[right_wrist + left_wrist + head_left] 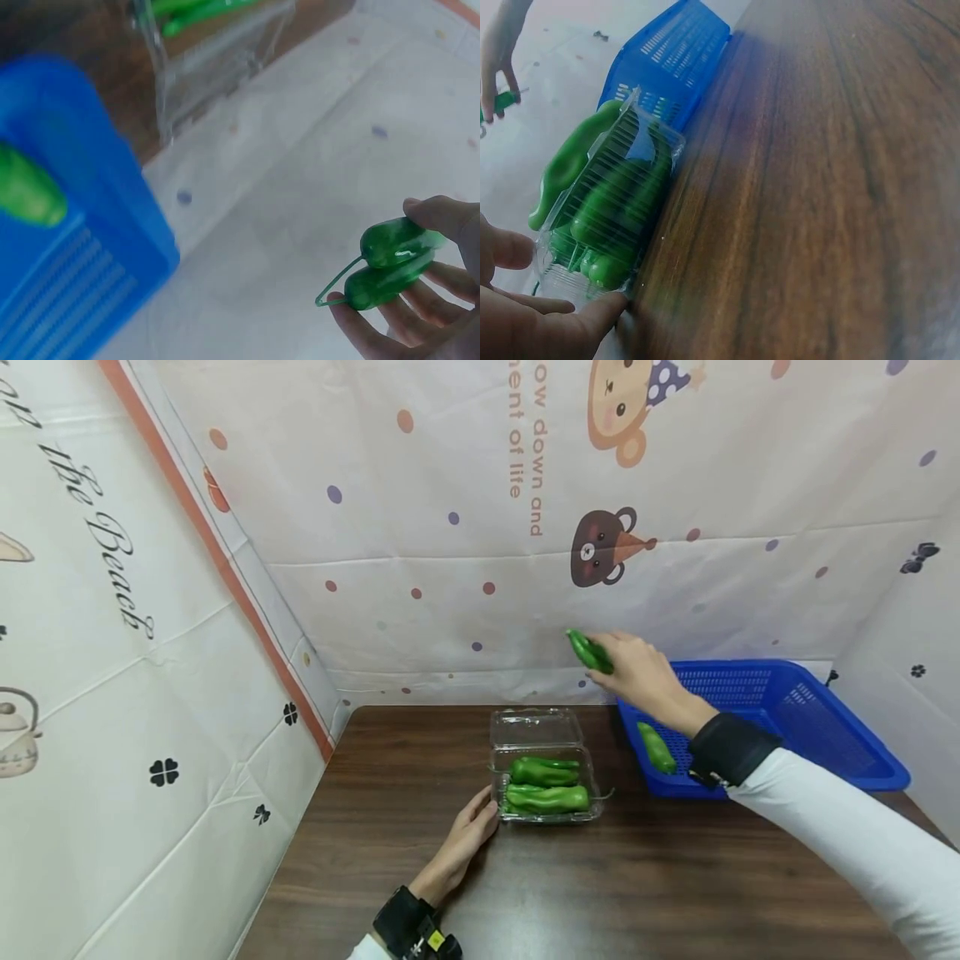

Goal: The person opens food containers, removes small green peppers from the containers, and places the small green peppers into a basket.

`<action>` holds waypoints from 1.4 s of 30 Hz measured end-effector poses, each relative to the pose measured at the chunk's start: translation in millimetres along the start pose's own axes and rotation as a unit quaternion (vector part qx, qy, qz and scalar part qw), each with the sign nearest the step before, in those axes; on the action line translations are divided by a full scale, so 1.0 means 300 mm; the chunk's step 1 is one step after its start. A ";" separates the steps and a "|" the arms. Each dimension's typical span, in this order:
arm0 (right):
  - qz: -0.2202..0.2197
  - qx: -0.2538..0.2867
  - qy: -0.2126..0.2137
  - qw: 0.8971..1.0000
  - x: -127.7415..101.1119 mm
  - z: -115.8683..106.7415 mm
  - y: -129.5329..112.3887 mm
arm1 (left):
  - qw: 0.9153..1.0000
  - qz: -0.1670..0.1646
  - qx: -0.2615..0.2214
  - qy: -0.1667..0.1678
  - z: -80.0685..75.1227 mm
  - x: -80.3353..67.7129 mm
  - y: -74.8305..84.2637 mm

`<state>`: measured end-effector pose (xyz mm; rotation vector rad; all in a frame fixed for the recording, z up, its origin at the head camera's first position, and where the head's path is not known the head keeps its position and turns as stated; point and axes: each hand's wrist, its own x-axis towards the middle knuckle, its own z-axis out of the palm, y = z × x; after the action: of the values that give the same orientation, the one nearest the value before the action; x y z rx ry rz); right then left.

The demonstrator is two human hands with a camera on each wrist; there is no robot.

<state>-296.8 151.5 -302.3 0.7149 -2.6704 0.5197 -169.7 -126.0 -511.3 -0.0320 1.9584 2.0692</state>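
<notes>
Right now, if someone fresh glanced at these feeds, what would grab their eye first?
Probably the right hand, raised above the table and gripping a glossy green pepper near the back wall. Next, the clear plastic box mid-table, already holding green peppers, with the left hand resting against its near-left corner. To the right sits a bright blue basket with one more pepper inside.

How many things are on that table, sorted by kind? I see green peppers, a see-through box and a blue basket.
Green peppers: 4 — two in the clear plastic clamshell box, one in the blue plastic basket, one held in the right hand.
Clear plastic clamshell box: 1
Blue plastic basket: 1
Total: 6
</notes>
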 end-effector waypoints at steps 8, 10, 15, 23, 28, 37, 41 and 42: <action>0.052 -0.001 0.024 0.998 0.001 -0.056 0.085 | 1.000 -0.002 -0.002 0.005 -0.010 0.005 0.000; 0.065 0.005 0.024 0.998 -0.002 -0.060 0.111 | 1.000 -0.002 -0.001 0.006 -0.012 0.004 0.002; 0.089 0.021 0.031 0.995 -0.015 -0.065 0.186 | 1.000 -0.006 -0.001 0.002 -0.014 0.003 0.003; 0.129 0.045 0.008 0.991 -0.034 -0.067 0.298 | 1.000 -0.005 0.002 0.004 -0.019 0.004 0.012; 0.145 0.030 -0.007 0.989 -0.059 -0.056 0.356 | 1.000 -0.003 0.005 0.000 -0.019 0.010 0.014; 0.182 0.015 -0.119 0.976 -0.100 0.024 0.401 | 1.000 -0.007 0.002 -0.001 -0.018 0.013 0.011; 0.191 0.008 -0.173 0.966 -0.115 0.054 0.410 | 1.000 -0.008 0.000 -0.003 -0.017 0.012 0.011; 0.193 0.009 -0.186 0.963 -0.118 0.060 0.416 | 1.000 -0.008 -0.001 -0.003 -0.017 0.013 0.011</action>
<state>-337.8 259.2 -364.7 0.3136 -3.1873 0.5496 -175.1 -130.2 -509.2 -0.0411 1.9457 2.0595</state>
